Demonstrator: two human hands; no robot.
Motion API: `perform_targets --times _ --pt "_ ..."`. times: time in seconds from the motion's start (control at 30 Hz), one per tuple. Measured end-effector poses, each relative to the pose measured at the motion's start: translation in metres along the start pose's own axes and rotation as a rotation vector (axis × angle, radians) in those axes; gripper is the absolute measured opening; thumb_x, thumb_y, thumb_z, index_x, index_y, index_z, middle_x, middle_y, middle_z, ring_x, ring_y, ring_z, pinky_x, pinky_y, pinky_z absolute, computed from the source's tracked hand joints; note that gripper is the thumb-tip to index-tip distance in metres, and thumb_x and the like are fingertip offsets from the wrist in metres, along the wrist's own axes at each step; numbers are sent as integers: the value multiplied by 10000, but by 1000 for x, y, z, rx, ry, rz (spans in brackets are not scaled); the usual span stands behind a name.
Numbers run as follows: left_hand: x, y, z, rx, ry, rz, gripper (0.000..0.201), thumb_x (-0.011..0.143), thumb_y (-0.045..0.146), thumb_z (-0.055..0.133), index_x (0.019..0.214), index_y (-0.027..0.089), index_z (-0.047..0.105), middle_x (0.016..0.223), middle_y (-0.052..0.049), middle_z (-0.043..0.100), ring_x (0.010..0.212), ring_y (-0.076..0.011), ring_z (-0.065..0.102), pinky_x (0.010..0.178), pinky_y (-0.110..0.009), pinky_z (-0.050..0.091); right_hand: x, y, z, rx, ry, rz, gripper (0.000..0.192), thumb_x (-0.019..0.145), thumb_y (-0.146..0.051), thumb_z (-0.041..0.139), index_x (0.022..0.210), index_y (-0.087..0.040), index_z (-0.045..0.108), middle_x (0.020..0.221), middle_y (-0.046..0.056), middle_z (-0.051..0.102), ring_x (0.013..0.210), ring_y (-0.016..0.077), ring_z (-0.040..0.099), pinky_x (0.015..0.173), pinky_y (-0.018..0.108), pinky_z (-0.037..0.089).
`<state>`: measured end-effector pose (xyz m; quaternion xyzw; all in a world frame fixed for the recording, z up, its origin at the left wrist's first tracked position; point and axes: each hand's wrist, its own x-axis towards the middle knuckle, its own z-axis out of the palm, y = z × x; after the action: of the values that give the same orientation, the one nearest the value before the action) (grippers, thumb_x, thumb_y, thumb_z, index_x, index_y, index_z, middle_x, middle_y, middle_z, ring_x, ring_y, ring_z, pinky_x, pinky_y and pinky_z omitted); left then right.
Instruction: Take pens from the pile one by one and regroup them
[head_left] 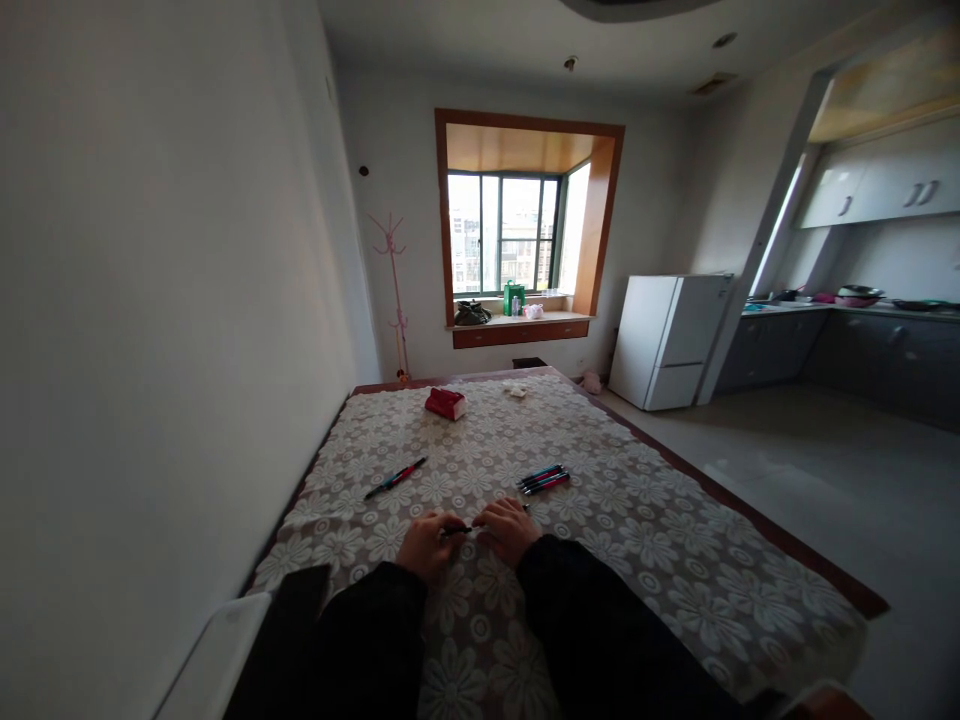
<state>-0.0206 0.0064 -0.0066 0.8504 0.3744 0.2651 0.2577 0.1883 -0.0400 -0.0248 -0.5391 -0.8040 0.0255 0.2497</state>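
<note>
Close together over the flowered tablecloth (480, 625), both of my hands are closed on a slim dark pen (456, 530). My left hand (429, 545) pinches its dark part, and a pale bit shows in the small gap between the hands. Curled fingers of my right hand (508, 530) cover the other side; a small dark end pokes out past them. Whether it is one piece or two parts is hidden. Beyond my right hand lie several pens (545, 480) side by side, with dark, blue and pink colours. Farther left, more pens (396, 478) rest at a slant.
A red packet (446, 403) and a small white item (514, 392) are at the table's far end. The wall (187, 300) runs along the left side. A white object (214, 655) is at lower left. A fridge (667, 340) stands beyond the table, right.
</note>
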Motion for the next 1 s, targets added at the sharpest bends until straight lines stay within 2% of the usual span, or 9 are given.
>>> perform_targets --times 0.1,0.2,0.3,0.4,0.47,0.63,0.8,1.0 --pt "-1 2 0 -7 -15 24 195 781 241 594 937 257 709 901 0 710 896 -155 627 852 -235 466 0 -2 -3 -14 26 13 179 897 -332 522 898 -245 678 914 27 659 940 182 524 912 344 315" --pt "-1 2 -1 10 11 -1 207 790 240 577 951 256 707 899 -3 707 900 -157 623 851 -237 460 -1 -4 -7 -21 32 41 178 886 -362 545 945 -260 678 961 28 653 960 190 512 876 341 324" --pt "-1 3 -1 35 -14 15 206 788 233 572 943 256 706 892 2 710 915 -167 613 851 -247 455 -2 -5 -7 -24 -2 21 189 881 -361 554 1001 -270 666 975 29 646 963 191 510 852 334 333" --pt "0 3 -2 59 -38 45 206 780 218 577 935 259 705 905 12 715 942 -174 601 857 -254 449 -2 -4 -5 -35 -30 0 180 897 -326 523 888 -250 686 891 27 643 916 181 522 832 321 344" --pt "0 3 -2 69 -26 42 213 776 207 578 941 261 701 925 14 713 955 -175 598 861 -258 446 -1 -2 -3 -33 -15 34 175 887 -281 525 846 -233 688 866 30 643 900 181 532 821 309 357" --pt "1 4 -4 70 -13 27 249 764 156 564 946 266 692 945 13 704 964 -177 595 880 -272 443 -1 2 -2 31 13 102 199 848 -154 497 902 -230 672 884 21 663 909 179 567 837 292 378" --pt "0 7 -4 51 -18 1 289 742 106 554 948 261 684 937 12 700 964 -173 596 879 -270 448 -1 1 -3 75 33 143 192 815 -140 489 879 -218 653 905 21 666 892 169 581 818 264 392" --pt "0 4 -5 46 39 9 260 720 91 564 888 253 677 915 17 694 918 -157 606 868 -256 447 -1 3 -1 65 47 231 201 803 -131 471 878 -212 638 905 24 654 854 161 585 765 246 398"
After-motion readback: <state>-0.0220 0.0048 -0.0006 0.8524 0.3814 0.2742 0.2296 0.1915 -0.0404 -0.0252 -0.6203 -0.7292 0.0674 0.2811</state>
